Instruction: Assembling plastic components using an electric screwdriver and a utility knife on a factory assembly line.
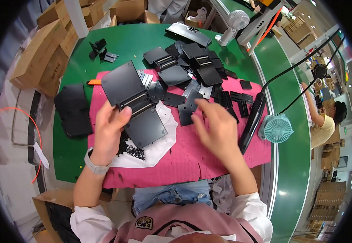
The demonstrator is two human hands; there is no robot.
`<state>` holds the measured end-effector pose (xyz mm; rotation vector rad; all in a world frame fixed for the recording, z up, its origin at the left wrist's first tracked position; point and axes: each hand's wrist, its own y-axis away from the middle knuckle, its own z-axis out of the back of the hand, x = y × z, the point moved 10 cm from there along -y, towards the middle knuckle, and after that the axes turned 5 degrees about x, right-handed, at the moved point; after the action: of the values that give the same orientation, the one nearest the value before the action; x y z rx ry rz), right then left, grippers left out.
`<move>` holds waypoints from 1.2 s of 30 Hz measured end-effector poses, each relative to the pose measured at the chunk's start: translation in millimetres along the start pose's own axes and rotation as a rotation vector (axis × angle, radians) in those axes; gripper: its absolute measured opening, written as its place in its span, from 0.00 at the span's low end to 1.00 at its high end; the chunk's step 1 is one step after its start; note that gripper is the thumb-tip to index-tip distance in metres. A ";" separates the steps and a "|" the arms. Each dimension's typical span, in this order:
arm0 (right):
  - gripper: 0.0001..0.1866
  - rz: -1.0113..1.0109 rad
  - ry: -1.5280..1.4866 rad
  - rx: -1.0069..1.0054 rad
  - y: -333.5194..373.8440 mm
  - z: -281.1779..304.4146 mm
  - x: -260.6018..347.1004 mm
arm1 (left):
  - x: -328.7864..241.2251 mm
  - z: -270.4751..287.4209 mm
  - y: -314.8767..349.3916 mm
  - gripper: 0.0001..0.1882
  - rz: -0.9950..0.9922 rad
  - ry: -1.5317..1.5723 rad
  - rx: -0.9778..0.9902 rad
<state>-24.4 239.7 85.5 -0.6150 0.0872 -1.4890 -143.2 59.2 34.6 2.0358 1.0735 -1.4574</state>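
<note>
My left hand (108,131) grips a black hinged double plate (123,83) by its edge, thumb on top near the hinge. It is held tilted above the pink mat (184,164). My right hand (218,127) holds nothing; its fingers are spread and slightly blurred beside some small black plates with holes (185,115). Below the held piece, a pile of tiny black screws (133,153) lies on white sheeting (160,148). A black corded power screwdriver (252,123) rests to the right of my right hand.
More hinged black plates (174,76) are heaped at the back of the mat. A black case-like piece (73,109) lies at left, near an orange-handled tool (94,82). A teal fan (277,128) and a white fan (237,22) stand on the right. Another person (323,125) sits beyond.
</note>
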 end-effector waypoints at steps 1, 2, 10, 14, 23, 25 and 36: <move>0.20 -0.066 0.079 0.028 -2.8 -3.2 -11.8 | -0.8 0.5 0.7 0.19 0.026 0.010 0.012; 0.22 -0.141 0.141 0.090 -4.5 -8.0 -16.2 | 2.6 1.5 1.3 0.19 0.031 0.014 0.014; 0.26 -0.136 0.098 0.222 -3.0 -47.2 -13.6 | 21.7 -20.8 5.7 0.21 0.060 0.033 0.196; 0.24 -0.128 -0.163 0.007 -5.9 -19.8 -14.2 | 20.7 -29.9 5.4 0.22 0.073 0.063 0.242; 0.19 0.442 -0.441 -0.002 -6.9 2.6 57.8 | 41.3 -46.7 20.1 0.28 0.239 0.144 0.440; 0.19 0.440 -0.463 0.007 -5.4 -0.8 57.3 | 42.3 -49.9 20.9 0.28 0.249 0.084 0.468; 0.18 0.351 -0.360 0.056 15.5 8.0 54.2 | -25.5 -19.1 7.4 0.19 -0.120 -0.800 0.267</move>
<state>-1.2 190.6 102.5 -0.7706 -0.1207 -1.0229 -129.8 59.3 64.4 1.2971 0.6814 -2.2828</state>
